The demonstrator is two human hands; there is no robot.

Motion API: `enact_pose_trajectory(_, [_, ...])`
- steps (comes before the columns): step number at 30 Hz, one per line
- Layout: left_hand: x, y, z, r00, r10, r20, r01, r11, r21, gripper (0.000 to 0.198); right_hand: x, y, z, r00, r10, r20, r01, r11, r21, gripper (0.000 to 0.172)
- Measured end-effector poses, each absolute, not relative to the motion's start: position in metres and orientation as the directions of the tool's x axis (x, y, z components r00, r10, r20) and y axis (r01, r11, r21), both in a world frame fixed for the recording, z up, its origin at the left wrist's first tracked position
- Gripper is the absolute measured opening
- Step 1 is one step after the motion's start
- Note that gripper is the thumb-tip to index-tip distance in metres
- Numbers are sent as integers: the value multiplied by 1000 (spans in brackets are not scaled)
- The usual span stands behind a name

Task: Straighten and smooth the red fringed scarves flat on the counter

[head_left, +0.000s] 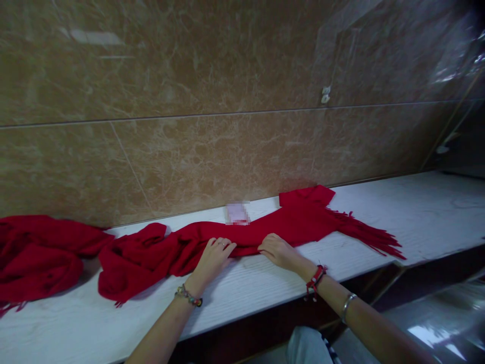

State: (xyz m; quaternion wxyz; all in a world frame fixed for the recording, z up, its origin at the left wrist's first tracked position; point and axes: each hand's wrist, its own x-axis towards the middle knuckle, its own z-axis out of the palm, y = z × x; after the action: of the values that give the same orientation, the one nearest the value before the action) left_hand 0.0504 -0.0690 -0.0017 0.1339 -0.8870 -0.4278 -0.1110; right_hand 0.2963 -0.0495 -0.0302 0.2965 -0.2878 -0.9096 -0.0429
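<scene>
A long red scarf [295, 222] lies lengthwise on the white shelf top, partly folded, with its fringe spread to the right. My left hand [215, 255] is closed on the near edge of the scarf, around the middle of its length. A short way to the right, my right hand [279, 250] pinches the same edge, thumb and fingers together. Between the two hands the cloth is narrow and fairly flat. Left of my left hand it is bunched and wrinkled.
More crumpled red fabric [45, 258] lies at the far left. A small blurred pale packet [237, 213] rests behind the scarf, near the brown marble-patterned wall [212, 162]. The white shelf top [428, 212] runs on to the right, with dark open compartments below its front edge.
</scene>
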Motion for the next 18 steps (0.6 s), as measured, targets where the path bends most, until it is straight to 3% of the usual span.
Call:
enact_pose_trajectory(4, [36,-69,3,557,737,383,829,-517,-212,27,301,-55,-30,-692,519,502,536,835,-124,20])
enact_pose_trajectory(10, [-15,-81,2,545,741,392,839,-476,-266,54,303,-58,-28,-724,520,453,541,836,-95,18])
enact_pose_trajectory(12, [-44,-92,3,478,766,431,878,-396,-270,56,303,-59,-27,-729,520,445,544,835,-84,18])
enact_pose_trajectory(15, [-91,-108,4,284,807,518,951,-169,-259,44,301,-60,-26,-733,515,444,547,835,-66,17])
enact_pose_trajectory(18, [-125,-112,3,91,880,466,980,3,-198,52,292,-60,-25,-754,472,456,517,855,-30,21])
